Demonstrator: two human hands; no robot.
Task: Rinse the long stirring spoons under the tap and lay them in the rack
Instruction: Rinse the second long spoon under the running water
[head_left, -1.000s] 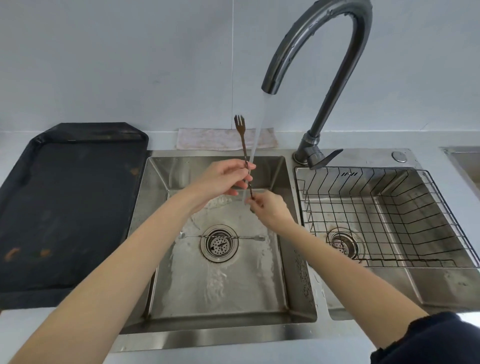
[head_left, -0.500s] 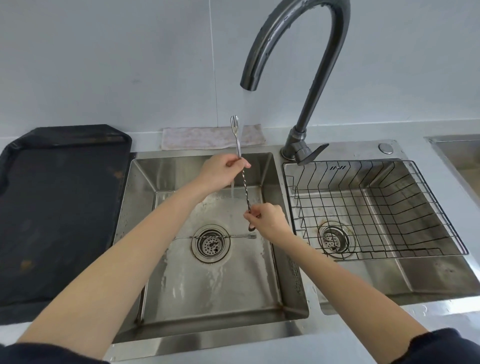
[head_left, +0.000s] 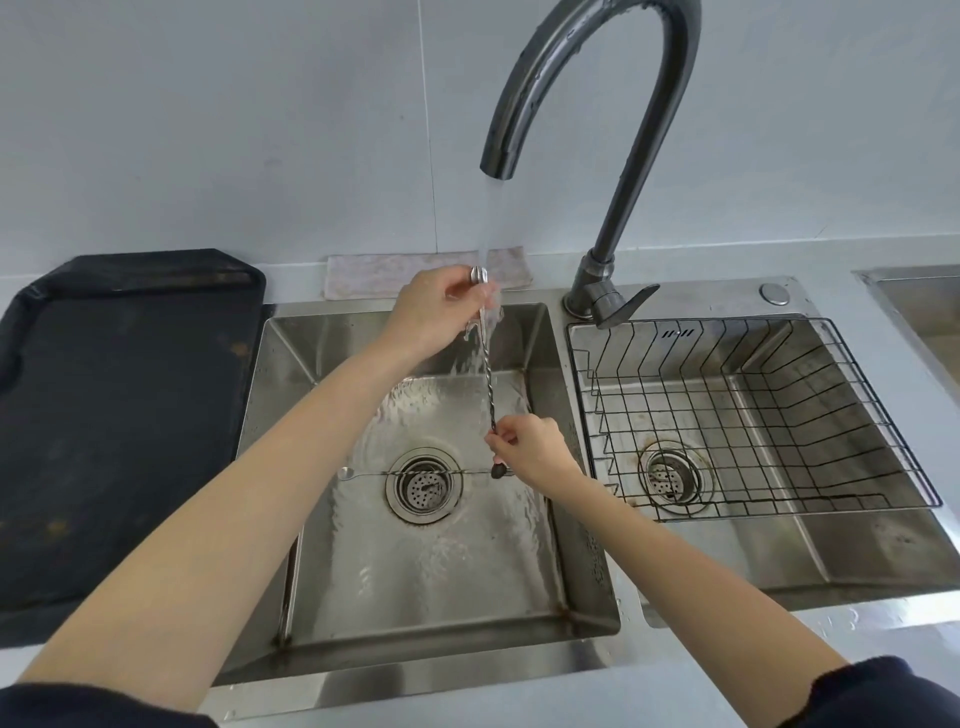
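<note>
I hold a long twisted-shaft stirring spoon (head_left: 488, 382) nearly upright over the left sink basin (head_left: 540, 353). My left hand (head_left: 434, 312) pinches its upper end right under the water stream from the dark curved tap (head_left: 613, 93). Its lower end is gripped by my right hand (head_left: 530, 447), with the dark tip poking out below the fingers. A second long spoon (head_left: 371, 473) lies flat on the basin floor across the drain. The black wire rack (head_left: 753, 415) sits in the right basin with nothing in it.
A black tray (head_left: 119, 415) lies on the counter to the left. A folded cloth (head_left: 410, 273) rests behind the left basin. The tap lever (head_left: 626, 304) points right. Another steel basin edge (head_left: 914, 291) shows at the far right.
My left hand has slid up the spoon to its top end, covering the fork tip, and now sits in the running water. My right hand keeps hold of the lower end.
</note>
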